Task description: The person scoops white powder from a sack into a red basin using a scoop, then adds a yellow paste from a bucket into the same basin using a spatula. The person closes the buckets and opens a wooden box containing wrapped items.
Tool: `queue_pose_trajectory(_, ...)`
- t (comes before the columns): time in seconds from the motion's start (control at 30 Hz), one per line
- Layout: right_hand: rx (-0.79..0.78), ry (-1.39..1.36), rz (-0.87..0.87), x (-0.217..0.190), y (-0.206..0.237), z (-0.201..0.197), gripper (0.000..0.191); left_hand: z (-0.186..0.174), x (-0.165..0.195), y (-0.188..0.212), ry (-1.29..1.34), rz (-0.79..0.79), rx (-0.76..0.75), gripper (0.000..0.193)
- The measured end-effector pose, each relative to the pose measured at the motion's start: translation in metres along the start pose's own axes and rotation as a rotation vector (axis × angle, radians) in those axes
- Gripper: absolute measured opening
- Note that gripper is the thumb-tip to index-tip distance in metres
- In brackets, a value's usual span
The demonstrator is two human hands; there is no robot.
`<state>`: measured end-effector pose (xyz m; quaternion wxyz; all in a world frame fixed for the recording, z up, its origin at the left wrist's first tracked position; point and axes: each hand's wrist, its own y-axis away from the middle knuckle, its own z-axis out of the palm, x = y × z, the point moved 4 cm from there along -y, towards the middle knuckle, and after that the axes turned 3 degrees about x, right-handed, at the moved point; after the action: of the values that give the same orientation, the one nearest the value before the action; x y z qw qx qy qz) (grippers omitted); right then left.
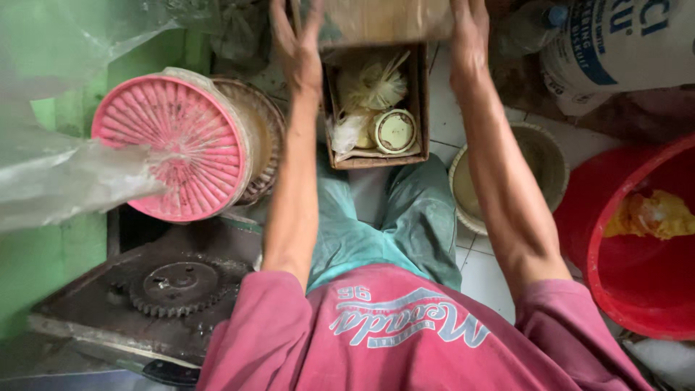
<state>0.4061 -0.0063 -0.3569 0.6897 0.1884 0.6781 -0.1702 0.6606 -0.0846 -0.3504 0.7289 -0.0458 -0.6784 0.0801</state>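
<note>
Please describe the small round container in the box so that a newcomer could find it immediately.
Start at the brown cardboard box on the floor beyond the person's knees, between the two forearms. In its lower right corner lies the small round cream container with its green-edged rim. Its neighbours are crumpled clear plastic bags.

A brown carton [416, 108] sits open at top centre. A white sack [622, 51] with blue print lies upper right. Clear plastic bags [65, 174] fill the left.

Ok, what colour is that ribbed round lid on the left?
Pink, with radiating ribs; the ribbed round lid shows best in the head view.
</note>
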Motion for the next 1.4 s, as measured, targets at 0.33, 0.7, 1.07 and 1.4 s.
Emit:
queue_pose_trajectory(0.33, 0.142, -0.130, 0.052, 0.052, 0.210, -0.062, 0.063, -0.073, -0.072, 0.230, -0.071, -0.220, 0.573, 0.060)
queue_pose_trajectory(0.7, 0.199, -0.226, 0.635, 0.082, 0.217, -0.036, 0.069, -0.046, -0.075, 0.223, 0.079, -0.484, 0.356, 0.061)
queue_pose_trajectory(1.07, -0.009, -0.370, 0.619, 0.090, 0.129, 0.012, 0.085, -0.023, -0.095, 0.113, 0.004, -0.481, 0.460, 0.086)
queue_pose_trajectory(1.4, -0.074, -0.179, 0.642, 0.095, 0.106, 0.054, 0.087, 0.022, -0.133, 0.097, 0.017, -0.642, 0.493, 0.108)
